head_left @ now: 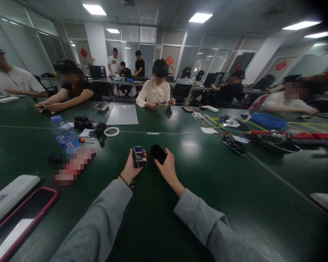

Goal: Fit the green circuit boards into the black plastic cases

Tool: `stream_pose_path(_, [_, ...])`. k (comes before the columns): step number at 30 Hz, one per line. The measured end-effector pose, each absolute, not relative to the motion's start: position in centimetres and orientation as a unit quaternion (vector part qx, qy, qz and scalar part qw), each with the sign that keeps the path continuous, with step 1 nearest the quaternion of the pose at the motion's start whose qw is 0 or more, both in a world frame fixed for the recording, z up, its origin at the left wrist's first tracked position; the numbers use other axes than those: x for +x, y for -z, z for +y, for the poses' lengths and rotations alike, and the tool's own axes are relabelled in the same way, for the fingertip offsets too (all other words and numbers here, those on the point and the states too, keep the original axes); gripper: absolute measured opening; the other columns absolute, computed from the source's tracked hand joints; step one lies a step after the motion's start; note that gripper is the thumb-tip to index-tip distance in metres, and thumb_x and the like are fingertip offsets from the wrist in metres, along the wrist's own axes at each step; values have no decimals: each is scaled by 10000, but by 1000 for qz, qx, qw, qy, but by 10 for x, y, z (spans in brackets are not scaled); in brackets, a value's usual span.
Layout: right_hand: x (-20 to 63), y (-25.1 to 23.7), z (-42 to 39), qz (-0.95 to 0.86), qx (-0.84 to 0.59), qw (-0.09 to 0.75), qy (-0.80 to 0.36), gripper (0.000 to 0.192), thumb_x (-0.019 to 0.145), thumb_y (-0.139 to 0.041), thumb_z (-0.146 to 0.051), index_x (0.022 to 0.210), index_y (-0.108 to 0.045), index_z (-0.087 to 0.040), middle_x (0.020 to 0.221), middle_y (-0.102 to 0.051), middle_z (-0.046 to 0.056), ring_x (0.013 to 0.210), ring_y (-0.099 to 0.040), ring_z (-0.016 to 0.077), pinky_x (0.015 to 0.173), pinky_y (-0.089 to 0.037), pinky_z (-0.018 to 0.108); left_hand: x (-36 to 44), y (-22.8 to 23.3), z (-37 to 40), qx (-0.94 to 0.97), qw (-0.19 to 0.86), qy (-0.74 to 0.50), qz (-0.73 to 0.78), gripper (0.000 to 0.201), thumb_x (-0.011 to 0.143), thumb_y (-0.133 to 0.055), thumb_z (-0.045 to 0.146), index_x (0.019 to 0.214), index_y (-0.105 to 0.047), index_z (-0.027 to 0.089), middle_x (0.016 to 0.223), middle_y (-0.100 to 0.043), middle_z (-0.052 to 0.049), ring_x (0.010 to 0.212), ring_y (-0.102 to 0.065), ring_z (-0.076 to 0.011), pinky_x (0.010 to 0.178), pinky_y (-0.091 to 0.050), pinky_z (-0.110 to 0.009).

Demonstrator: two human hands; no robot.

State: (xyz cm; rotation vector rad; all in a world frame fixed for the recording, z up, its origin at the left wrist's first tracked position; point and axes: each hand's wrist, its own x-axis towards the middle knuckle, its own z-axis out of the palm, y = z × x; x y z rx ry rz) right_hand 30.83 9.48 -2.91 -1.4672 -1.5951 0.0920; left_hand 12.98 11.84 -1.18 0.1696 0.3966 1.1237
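Observation:
My left hand (131, 166) is closed around a small green circuit board (139, 158) with a little screen at its top end and metal connectors at its lower end. In my right hand (167, 165) I hold a black box-shaped piece (158, 153), thumb on the near side and fingers along its right edge. It looks like a case, but its inside is too dark to make out. A narrow gap separates the two things, both held above the green table (153, 203). A few tiny bits (132, 184), perhaps screws, show beside my left wrist.
On the left are a water bottle (64, 133), a red-edged phone (24, 225), a white power bank (11, 196), a screwdriver (86, 141) and a tape roll (111, 131). Cables, a blue tray (268, 120) and black tools (234, 144) lie right. Several people sit around.

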Motion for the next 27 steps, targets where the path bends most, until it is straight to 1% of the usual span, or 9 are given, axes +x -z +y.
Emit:
stream_pose_path(2, [310, 30, 95, -652, -599, 460, -66, 547, 775, -576, -294, 1258, -404, -105, 1153, -495, 151, 1082, -481, 259, 931, -419, 444, 129, 12, 118, 79, 825, -529, 185, 408, 867, -453, 468, 1000, -583, 105, 865, -645, -92, 741, -629, -168, 639, -518, -300])
stream_pose_path(4, [311, 30, 94, -650, -601, 457, -82, 498, 770, -574, -270, 1221, -439, -109, 1126, -517, 137, 1058, -500, 249, 915, -433, 432, 130, 11, 118, 79, 825, -528, 184, 410, 866, -455, 469, 1001, -581, 103, 859, -642, -91, 743, -628, -168, 642, -518, -302])
stream_pose_path(9, [311, 28, 94, -658, -600, 448, -82, 495, 742, -600, -277, 1196, -465, -134, 1103, -536, 125, 1029, -516, 252, 869, -452, 442, 131, 10, 116, 67, 819, -537, 191, 404, 863, -466, 461, 1010, -576, 101, 853, -639, -92, 743, -625, -166, 641, -516, -297])
stream_pose_path(14, [311, 32, 96, -643, -620, 448, -39, 524, 748, -572, -255, 1232, -435, -110, 1131, -501, 156, 1060, -475, 280, 874, -438, 472, 130, 9, 114, 70, 823, -532, 187, 409, 863, -463, 467, 1014, -577, 105, 837, -636, -88, 701, -619, -157, 627, -516, -298])
stream_pose_path(18, [312, 35, 96, -621, -630, 465, -19, 523, 757, -537, -240, 1249, -416, -112, 1144, -465, 164, 1072, -445, 290, 871, -433, 481, 131, 6, 115, 74, 811, -538, 219, 401, 852, -475, 478, 1003, -588, 125, 867, -646, -102, 734, -634, -183, 642, -527, -329])
stream_pose_path(20, [312, 36, 96, -620, -630, 467, -14, 519, 761, -526, -241, 1252, -411, -118, 1142, -456, 161, 1072, -439, 290, 867, -432, 484, 133, 5, 115, 80, 805, -543, 225, 370, 852, -488, 453, 996, -592, 128, 903, -651, -116, 781, -643, -196, 671, -531, -334])
stream_pose_path(24, [312, 37, 96, -626, -631, 457, -12, 526, 766, -520, -239, 1261, -396, -111, 1143, -450, 161, 1078, -433, 287, 866, -433, 475, 136, 8, 118, 121, 793, -551, 231, 248, 845, -539, 316, 998, -596, 129, 963, -657, -121, 824, -651, -191, 715, -532, -321])
stream_pose_path(27, [311, 37, 97, -621, -636, 457, -10, 525, 766, -525, -242, 1257, -401, -104, 1135, -453, 164, 1067, -439, 287, 866, -432, 474, 137, 11, 118, 134, 790, -550, 237, 258, 835, -554, 289, 1024, -590, 117, 982, -661, -128, 831, -654, -195, 724, -536, -317])
